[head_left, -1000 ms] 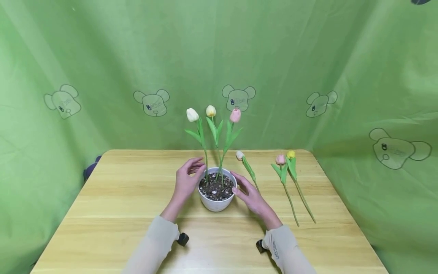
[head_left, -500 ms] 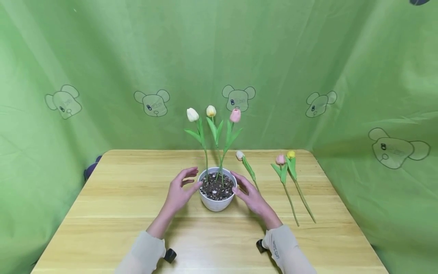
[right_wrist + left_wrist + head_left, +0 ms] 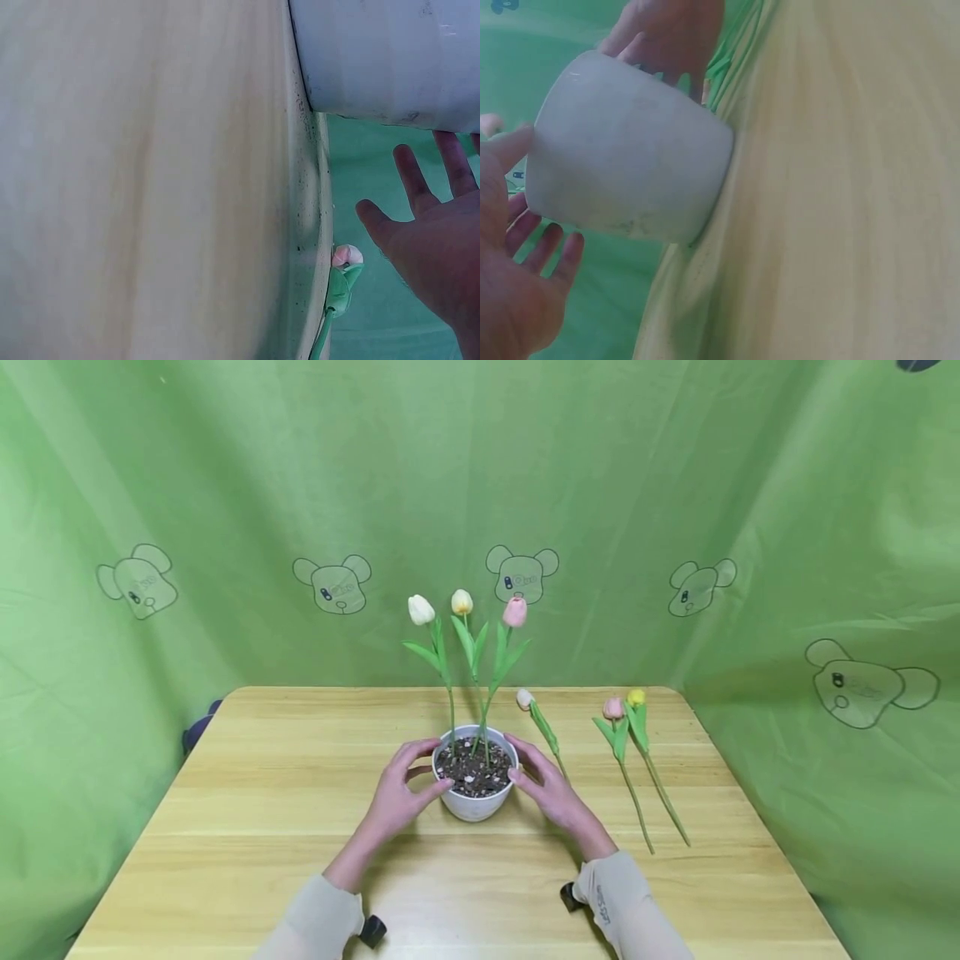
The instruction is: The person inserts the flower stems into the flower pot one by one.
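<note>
A white flowerpot filled with dark speckled soil stands upright on the table. Three artificial tulips rise from the soil: a white tulip, a pale yellow tulip and a pink tulip. My left hand curves about the pot's left side, thumb at the front of the rim; in the left wrist view its lower fingers are spread. On the opposite side my right hand holds the pot with thumb and fingers at the rim. The right wrist view shows several fingers stretched out below the pot wall.
Right of the pot lies a loose white tulip, close behind my right hand. Farther right, a pink tulip and a yellow tulip lie side by side on the wooden table. A green curtain surrounds the table.
My left hand has come down from beside the white tulip's stem, drawn back toward me, then closed in on the pot's left rim. The right hand has stayed at the pot.
</note>
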Available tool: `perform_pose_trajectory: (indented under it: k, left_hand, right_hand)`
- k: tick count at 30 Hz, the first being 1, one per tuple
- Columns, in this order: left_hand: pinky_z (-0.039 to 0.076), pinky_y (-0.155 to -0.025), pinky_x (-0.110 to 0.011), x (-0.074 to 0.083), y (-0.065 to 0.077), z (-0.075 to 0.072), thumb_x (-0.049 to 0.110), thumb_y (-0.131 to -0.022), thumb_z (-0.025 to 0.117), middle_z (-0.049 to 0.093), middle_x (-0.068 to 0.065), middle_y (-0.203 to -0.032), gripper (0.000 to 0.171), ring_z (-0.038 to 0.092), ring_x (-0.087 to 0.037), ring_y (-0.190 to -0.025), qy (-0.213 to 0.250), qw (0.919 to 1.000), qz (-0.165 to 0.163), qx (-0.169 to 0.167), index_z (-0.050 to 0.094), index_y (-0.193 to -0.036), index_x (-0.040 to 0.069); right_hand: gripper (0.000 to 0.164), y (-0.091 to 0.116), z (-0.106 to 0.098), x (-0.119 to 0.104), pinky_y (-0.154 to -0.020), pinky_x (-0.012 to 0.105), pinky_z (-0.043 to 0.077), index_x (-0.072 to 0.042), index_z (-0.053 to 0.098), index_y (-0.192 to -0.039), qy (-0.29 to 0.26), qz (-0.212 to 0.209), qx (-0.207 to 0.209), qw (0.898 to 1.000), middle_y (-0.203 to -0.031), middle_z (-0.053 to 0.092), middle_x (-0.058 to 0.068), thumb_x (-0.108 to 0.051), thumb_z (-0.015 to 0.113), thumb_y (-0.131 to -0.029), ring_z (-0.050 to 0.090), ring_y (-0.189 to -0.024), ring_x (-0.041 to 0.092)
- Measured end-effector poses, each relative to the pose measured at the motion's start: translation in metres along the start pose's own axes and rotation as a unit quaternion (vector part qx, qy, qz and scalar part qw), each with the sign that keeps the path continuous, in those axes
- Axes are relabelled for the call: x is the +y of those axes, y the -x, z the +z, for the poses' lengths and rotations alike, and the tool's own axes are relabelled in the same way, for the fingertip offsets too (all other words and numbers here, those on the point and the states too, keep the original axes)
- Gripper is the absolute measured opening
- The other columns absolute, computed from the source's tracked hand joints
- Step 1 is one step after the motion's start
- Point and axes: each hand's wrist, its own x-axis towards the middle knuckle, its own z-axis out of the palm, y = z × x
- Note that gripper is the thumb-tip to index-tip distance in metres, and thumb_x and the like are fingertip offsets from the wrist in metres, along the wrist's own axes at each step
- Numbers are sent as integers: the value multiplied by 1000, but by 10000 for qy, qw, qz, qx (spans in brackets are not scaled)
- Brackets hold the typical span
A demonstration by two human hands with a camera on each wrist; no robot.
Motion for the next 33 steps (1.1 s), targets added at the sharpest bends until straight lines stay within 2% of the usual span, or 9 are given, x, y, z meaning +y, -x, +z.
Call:
perform_pose_trajectory:
  k: [5, 12, 16, 19, 24, 27, 30, 33]
  left_hand:
    - [52, -113, -43, -4, 2, 4, 8, -86, 83, 50, -18, -150, 60, 51, -39, -136, 304, 9995, -55, 11, 58, -141, 2]
    - [51, -114, -42, -3, 3, 6, 8, -87, 82, 49, -18, -151, 59, 50, -41, -136, 447, 9989, -125, 28, 58, -141, 2]
    - [51, -114, -43, -3, 4, 6, 8, -88, 81, 49, -18, -151, 59, 50, -41, -136, 447, 9989, -111, 38, 57, -142, 2]
    - [51, -114, -44, -4, 5, 6, 8, -89, 80, 48, -18, -152, 59, 50, -42, -136, 413, 9991, -105, 10, 56, -143, 2]
    - [51, -114, -42, -4, 5, 6, 9, -89, 80, 48, -18, -152, 59, 50, -42, -136, 424, 9990, -123, -15, 56, -143, 3]
    - [52, -113, -40, -5, 5, 6, 9, -89, 81, 48, -18, -152, 59, 50, -41, -136, 419, 9991, -99, 11, 57, -142, 3]
    - [53, -112, -39, -5, 5, 7, 9, -88, 81, 49, -18, -151, 59, 51, -41, -135, 387, 9992, -84, 40, 57, -142, 4]
    - [53, -112, -39, -5, 5, 7, 9, -89, 80, 49, -18, -152, 59, 51, -41, -135, 388, 9992, -77, 46, 57, -142, 4]
  right_hand:
    - [58, 0, 0, -1, -125, 60, 27, -10, 40, -158, 7, -4, 1, 10000, -158, 45, 23, -16, 60, -105, 43, -146, 45]
    - [58, 1, 0, -4, -126, 60, 25, -10, 40, -158, 36, 65, 16, 10000, -160, 44, 22, -17, 60, -104, 41, -147, 44]
    - [60, 3, -3, -10, -127, 62, 23, -16, 41, -159, 322, 343, 23, 9989, -160, 46, 16, -26, 63, -104, 40, -149, 40]
    - [62, 7, -11, -15, -126, 61, 26, -16, 41, -158, 618, 490, 114, 9968, -158, 49, 12, -32, 64, -103, 42, -148, 37]
    - [61, 18, -42, -17, -120, 62, 38, -14, 39, -159, 872, 486, 681, 9927, -155, 51, 18, -27, 64, -104, 50, -139, 41]
    - [62, 27, -70, -16, -114, 59, 45, -15, 36, -161, 1021, 755, 1166, 9850, -153, 51, 21, -25, 61, -105, 54, -133, 44]
    - [64, 40, -100, -15, -105, 43, 53, -14, 32, -162, 1288, 1279, 1575, 9707, -152, 50, 22, -30, 59, -107, 55, -131, 42]
    - [68, 55, -127, -10, -91, 25, 53, -14, 31, -163, 1464, 1908, 1857, 9527, -153, 50, 22, -39, 58, -106, 53, -132, 40]
